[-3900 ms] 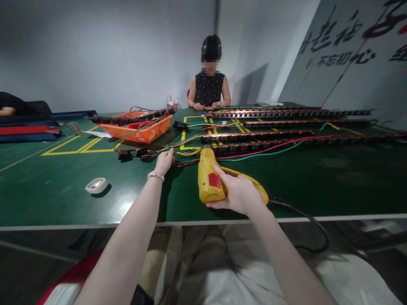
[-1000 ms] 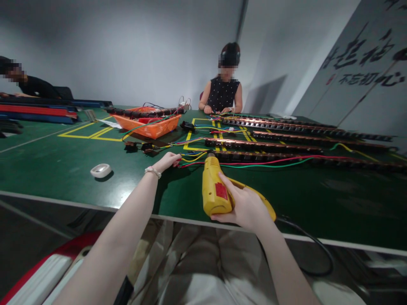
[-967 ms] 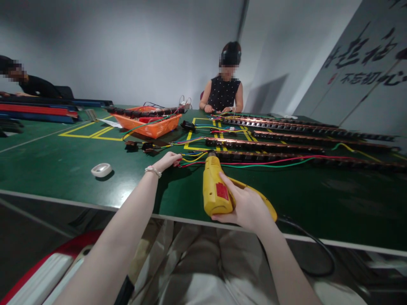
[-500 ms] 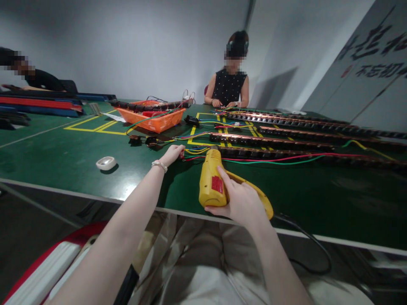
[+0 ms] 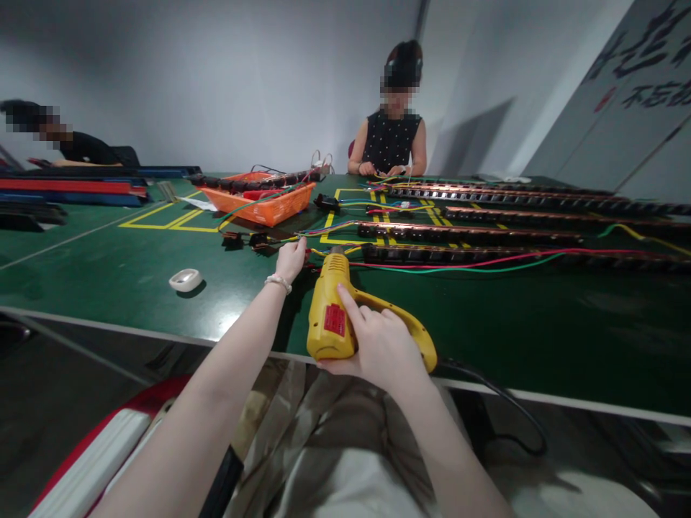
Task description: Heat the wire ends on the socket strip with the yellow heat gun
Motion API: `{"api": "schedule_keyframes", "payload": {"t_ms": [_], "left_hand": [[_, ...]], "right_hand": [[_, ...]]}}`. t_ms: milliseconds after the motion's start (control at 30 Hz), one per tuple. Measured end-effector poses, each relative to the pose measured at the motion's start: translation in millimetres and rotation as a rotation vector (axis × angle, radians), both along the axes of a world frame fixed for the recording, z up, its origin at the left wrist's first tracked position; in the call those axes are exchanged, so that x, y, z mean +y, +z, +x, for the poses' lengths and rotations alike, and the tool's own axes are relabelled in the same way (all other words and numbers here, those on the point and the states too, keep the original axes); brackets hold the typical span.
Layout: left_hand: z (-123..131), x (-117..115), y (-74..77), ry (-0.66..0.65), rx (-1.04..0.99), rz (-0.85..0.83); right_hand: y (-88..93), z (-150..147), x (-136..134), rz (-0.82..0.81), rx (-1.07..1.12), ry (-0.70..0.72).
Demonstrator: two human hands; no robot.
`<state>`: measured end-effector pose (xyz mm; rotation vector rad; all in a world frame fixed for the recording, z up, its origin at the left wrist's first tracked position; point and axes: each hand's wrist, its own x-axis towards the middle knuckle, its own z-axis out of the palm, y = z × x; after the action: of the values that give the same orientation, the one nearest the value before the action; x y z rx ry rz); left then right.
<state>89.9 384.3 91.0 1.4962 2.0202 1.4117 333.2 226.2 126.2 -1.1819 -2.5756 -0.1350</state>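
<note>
My right hand (image 5: 381, 338) is wrapped round a yellow heat gun (image 5: 330, 309), whose nozzle points away from me at coloured wires (image 5: 353, 250). These wires come off the left end of the nearest long dark strip (image 5: 426, 255). Just left of the nozzle, my left hand (image 5: 291, 260) is closed on the wire ends; its fingertips are partly hidden. Red and green wires (image 5: 486, 267) run along the strip to the right. Black connectors (image 5: 259, 241) on wires lie beyond my left hand.
An orange basket (image 5: 264, 209) holding dark strips stands farther back. A white tape roll (image 5: 186, 280) lies on the green table (image 5: 124, 288) at the left. More strips (image 5: 469, 234) lie at the right. One person (image 5: 391, 144) sits opposite, another (image 5: 89, 150) far left. A black cable (image 5: 502, 392) hangs over the front edge.
The heat gun in my right hand has moved left, its nozzle now closer to my left hand. My left hand has shifted slightly left and still grips the wires.
</note>
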Motion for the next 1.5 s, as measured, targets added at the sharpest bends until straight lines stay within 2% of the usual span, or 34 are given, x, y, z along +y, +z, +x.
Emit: {"api": "schedule_keyframes", "payload": {"t_ms": [200,333,600,733,867,1100,1300,1500], "left_hand": [[-2.0,1.4,-0.2,-0.080,0.072,-0.086],[-3.4,1.5,0.9,-0.106,0.089,-0.074],[-9.9,-1.0,0.6,-0.243,-0.146,-0.046],[-8.3,-3.6,2.9,-0.231,-0.267,-0.064],[-4.6,-6.0,7.5,-0.191,-0.305,-0.074],[-9.6,-4.8,2.8,-0.194,-0.235,-0.079],[-12.5,-0.1,-5.4,-0.255,-0.092,-0.074],[-9.5,-1.8,-8.2,-0.238,0.057,-0.075]], "right_hand": [[0.7,-12.8,-3.3,-0.030,0.001,0.054],[-0.6,-18.2,-2.5,-0.039,0.018,0.085],[-2.4,-33.5,-2.9,-0.026,0.028,0.130],[-2.7,-33.9,-3.2,-0.024,0.038,0.140],[-2.8,-32.6,-3.8,-0.022,0.047,0.142],[-3.1,-27.2,0.9,0.010,0.040,0.186],[-0.2,-7.7,6.1,-0.035,0.057,0.201],[2.4,11.4,10.3,-0.083,0.065,0.187]]}}
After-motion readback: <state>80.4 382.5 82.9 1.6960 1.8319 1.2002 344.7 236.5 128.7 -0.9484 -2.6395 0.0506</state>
